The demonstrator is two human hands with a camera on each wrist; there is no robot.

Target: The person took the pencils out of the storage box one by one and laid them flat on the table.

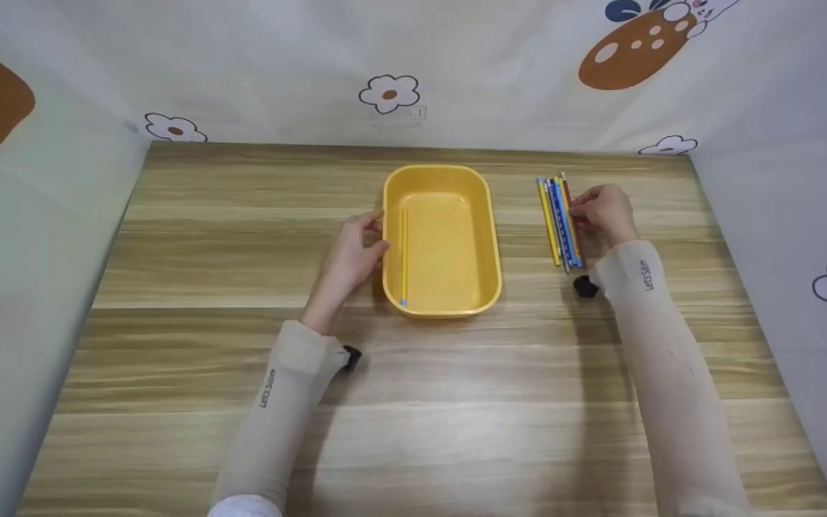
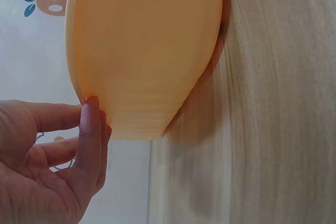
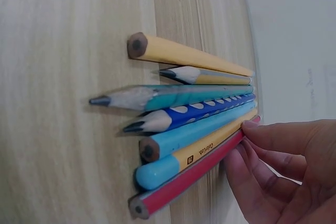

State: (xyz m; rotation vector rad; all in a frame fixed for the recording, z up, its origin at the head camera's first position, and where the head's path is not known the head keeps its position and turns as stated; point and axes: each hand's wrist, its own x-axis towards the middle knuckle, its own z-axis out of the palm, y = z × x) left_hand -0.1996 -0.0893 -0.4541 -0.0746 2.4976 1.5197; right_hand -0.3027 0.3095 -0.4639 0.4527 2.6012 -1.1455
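Observation:
A yellow plastic bin [image 1: 496, 273] stands upright on the table, with a yellow pencil [image 1: 404, 258] lying along its left inner side. My left hand [image 1: 352, 251] holds the bin's left rim between thumb and fingers; in the left wrist view the fingertips [image 2: 92, 108] meet the bin wall [image 2: 142, 51]. To the right of the bin, several pencils lie side by side. Among them are a dark blue pencil [image 3: 194, 109] with pale spots and a light blue one [image 3: 194, 132]. At the row's right edge, my right hand [image 1: 607, 212] pinches a red pencil [image 3: 184, 179] near its far end.
The wood-grain table [image 1: 241, 258] reaches back to a pale cloth wall [image 1: 277, 72] printed with flowers. Similar cloth walls stand on the left and right. Small black devices [image 1: 586, 287] sit at both wrists, on beige sleeves.

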